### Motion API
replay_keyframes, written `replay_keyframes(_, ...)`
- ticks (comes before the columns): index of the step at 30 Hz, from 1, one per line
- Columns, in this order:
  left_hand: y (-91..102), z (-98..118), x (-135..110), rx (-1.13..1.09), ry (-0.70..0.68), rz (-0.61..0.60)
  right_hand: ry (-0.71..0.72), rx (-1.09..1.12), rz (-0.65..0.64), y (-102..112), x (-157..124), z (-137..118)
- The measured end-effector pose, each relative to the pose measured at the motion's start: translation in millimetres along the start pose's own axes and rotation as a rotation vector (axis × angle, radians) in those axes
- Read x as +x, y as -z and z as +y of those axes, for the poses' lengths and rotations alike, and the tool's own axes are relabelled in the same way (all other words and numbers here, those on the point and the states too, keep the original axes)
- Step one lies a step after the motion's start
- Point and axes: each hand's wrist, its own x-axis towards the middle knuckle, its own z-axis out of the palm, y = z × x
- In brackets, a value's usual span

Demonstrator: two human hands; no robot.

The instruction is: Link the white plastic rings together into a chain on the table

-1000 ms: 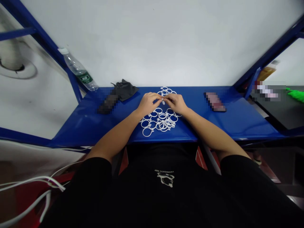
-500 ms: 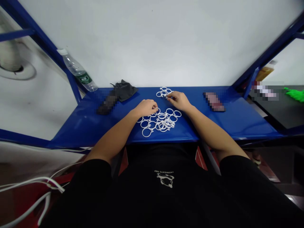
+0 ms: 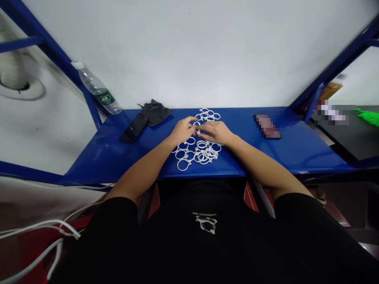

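Several white plastic rings (image 3: 197,153) lie in a loose heap at the near middle of the blue shelf (image 3: 103,154). A smaller cluster of white rings (image 3: 207,115) sits further back. Between the two groups my left hand (image 3: 182,130) and my right hand (image 3: 216,132) meet, fingertips together over a white ring (image 3: 197,127). Both hands are curled and pinch that ring from either side. My forearms reach in from the near edge.
A black phone (image 3: 134,129) and a crumpled black cloth (image 3: 154,111) lie at the back left. A clear water bottle (image 3: 97,92) leans against the blue frame post. A blurred flat object (image 3: 268,126) lies at right. White cables (image 3: 44,232) hang at lower left.
My right hand has come back from the far cluster, which has gained a ring. My left hand has lifted a ring from the near heap, and both hands now meet on it.
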Motion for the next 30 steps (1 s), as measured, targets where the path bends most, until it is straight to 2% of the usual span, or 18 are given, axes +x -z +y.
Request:
replay_keyframes(6,1.4,7,-3,0.058,-0.067,-0.061,-0.069,0.009,0.072,-4,-2,7)
replay_keyframes(12,5.5,13,-6,0.201,-0.212,0.076,-0.128,0.065,0.16,-6,-3,13)
replay_keyframes(16,6.2,14,-4,0.202,-0.325,0.078,-0.137,0.126,0.17,-7,-2,9)
replay_keyframes(30,5.1,17,-4,0.261,-0.377,0.117,-0.237,0.211,0.182,-6,1,2)
